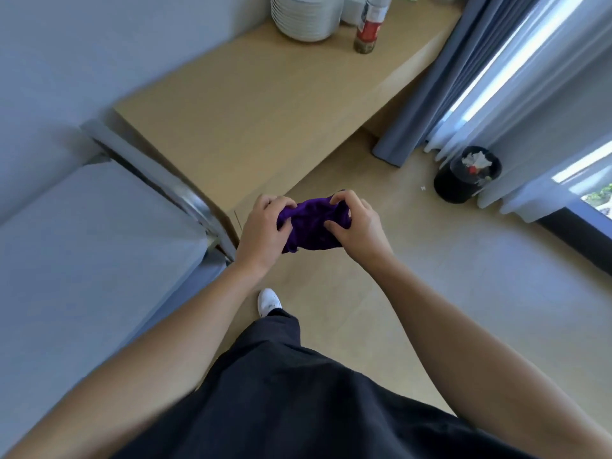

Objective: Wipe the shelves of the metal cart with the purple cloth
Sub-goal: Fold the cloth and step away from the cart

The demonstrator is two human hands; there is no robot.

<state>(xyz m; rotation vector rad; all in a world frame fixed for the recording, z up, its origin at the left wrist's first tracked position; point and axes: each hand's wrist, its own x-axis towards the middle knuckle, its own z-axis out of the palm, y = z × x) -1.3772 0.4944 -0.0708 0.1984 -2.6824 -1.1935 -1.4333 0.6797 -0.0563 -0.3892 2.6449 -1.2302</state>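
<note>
I hold the purple cloth (313, 226) bunched up in front of me, above the floor. My left hand (263, 231) grips its left end and my right hand (356, 226) grips its right end, fingers curled into the fabric. The metal cart (99, 246) stands at my left: its flat grey top shelf fills the left side, and a shiny curved metal handle bar (185, 197) runs along its far right edge. Lower shelves are hidden under the top one.
A light wooden counter (265, 104) lies ahead with a stack of white plates (306, 16) and a red-labelled bottle (371, 24) at its far end. Grey curtains (440, 87) and a black bin (467, 175) with rubbish stand at the right by the window.
</note>
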